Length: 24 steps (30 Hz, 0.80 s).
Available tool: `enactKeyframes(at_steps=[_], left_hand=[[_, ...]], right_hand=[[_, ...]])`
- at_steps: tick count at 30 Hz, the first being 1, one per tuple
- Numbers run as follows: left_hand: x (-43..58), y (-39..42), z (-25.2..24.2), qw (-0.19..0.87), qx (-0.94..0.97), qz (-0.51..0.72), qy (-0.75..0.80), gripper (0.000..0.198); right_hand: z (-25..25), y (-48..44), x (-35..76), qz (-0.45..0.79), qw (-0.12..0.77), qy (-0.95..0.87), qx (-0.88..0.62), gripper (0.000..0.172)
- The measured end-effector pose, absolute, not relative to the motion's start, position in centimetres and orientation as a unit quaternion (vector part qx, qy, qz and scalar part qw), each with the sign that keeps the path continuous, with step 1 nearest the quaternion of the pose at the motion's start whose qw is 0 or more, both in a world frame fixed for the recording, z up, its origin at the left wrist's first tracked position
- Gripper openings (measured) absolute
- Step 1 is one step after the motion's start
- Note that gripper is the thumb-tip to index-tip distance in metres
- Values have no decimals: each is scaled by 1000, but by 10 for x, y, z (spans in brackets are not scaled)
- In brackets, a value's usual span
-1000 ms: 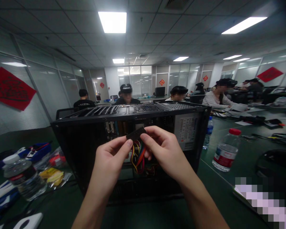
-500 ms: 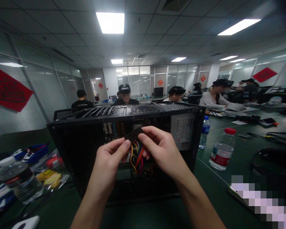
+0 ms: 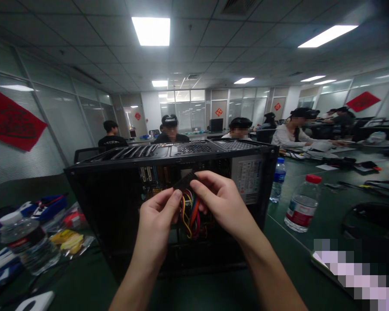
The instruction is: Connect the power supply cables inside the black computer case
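Observation:
Between both hands a long black power connector [image 3: 185,181] is held at a tilt, its right end higher. My left hand [image 3: 160,211] pinches its lower left end with thumb and fingers. My right hand [image 3: 216,196] grips the upper right end. Multicoloured wires [image 3: 191,216] hang down in a loop from the connector. Behind the hands is an open black computer case [image 3: 94,207] on its side of the table nearest me. Inside it show the motherboard slots [image 3: 145,173] and the power supply [image 3: 250,175] at right. The hands cover part of the board.
Right of the case stand a blue-capped bottle [image 3: 278,181] and a red-capped bottle [image 3: 302,205]. At left are a white-capped bottle [image 3: 29,244], a yellow packet [image 3: 68,242] and a blue tray [image 3: 53,207]. Co-workers sit beyond the case. Cables [image 3: 376,185] lie on the right.
My left hand and the connector have shifted slightly to the right. The wire loop has moved right with them. Both hands keep hold of the connector.

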State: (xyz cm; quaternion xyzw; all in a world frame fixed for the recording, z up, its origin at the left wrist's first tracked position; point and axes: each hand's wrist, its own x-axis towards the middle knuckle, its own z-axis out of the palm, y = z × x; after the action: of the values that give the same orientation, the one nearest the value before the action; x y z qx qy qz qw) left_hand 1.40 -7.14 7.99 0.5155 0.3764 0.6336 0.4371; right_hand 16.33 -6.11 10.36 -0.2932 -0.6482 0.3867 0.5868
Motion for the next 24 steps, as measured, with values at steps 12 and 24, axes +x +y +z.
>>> enactKeyframes(at_steps=[12, 24], left_hand=[[19, -74, 83, 405, 511, 626, 427, 41], [-8, -43, 76, 293, 659, 468, 511, 29]], right_hand=[[100, -60, 162, 387, 560, -674, -288, 23], [80, -30, 156, 137, 468, -749, -449, 15]])
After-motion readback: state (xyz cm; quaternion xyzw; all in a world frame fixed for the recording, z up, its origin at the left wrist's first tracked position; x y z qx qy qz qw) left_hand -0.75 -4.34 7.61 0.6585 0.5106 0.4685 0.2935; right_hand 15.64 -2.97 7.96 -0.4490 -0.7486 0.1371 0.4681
